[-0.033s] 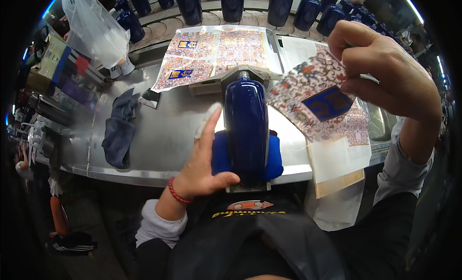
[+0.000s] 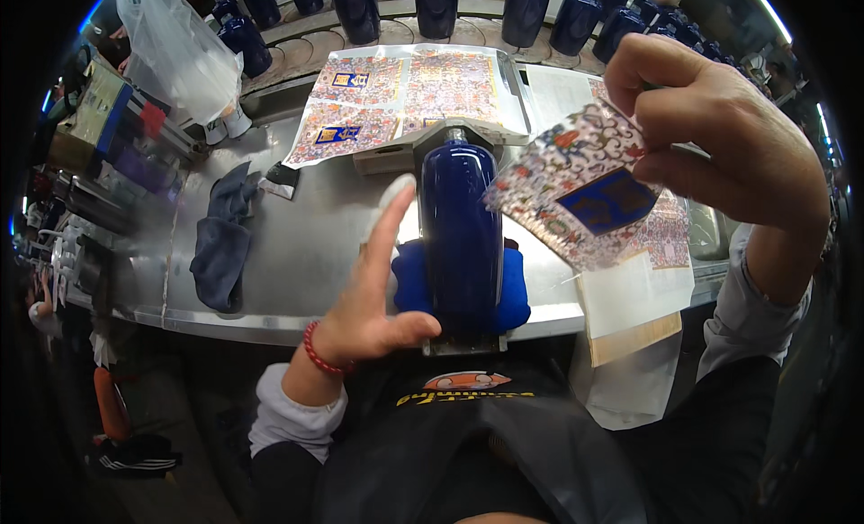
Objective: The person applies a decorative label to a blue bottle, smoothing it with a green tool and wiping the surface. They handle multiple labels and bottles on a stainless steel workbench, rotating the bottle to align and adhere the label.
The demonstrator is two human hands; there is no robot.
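Note:
A glossy dark blue bottle [image 2: 461, 227] lies in the middle on a blue cushioned rest [image 2: 513, 294], its neck pointing away from me. My left hand [image 2: 364, 303] is just left of the bottle, with fingers stretched out and thumb spread, holding nothing. White covering wraps one of its fingertips. Up on the right, my right hand [image 2: 720, 137] pinches the edge of a floral decal sheet [image 2: 576, 186] with a blue and gold panel. The decal hangs tilted beside the bottle, its left corner close to the bottle's right side; whether they touch I cannot tell.
Printed decal sheets [image 2: 360, 105] lie behind the bottle. More sheets and white paper [image 2: 630, 299] overhang the table's right front edge. A dark cloth [image 2: 223, 245] lies on the metal table's left. Several blue bottles [image 2: 436, 9] stand along the back; a plastic bag [image 2: 175, 56] is at back left.
The decal in my right hand has shifted slightly left, toward the bottle. My left hand has moved a little left and away from me, still spread.

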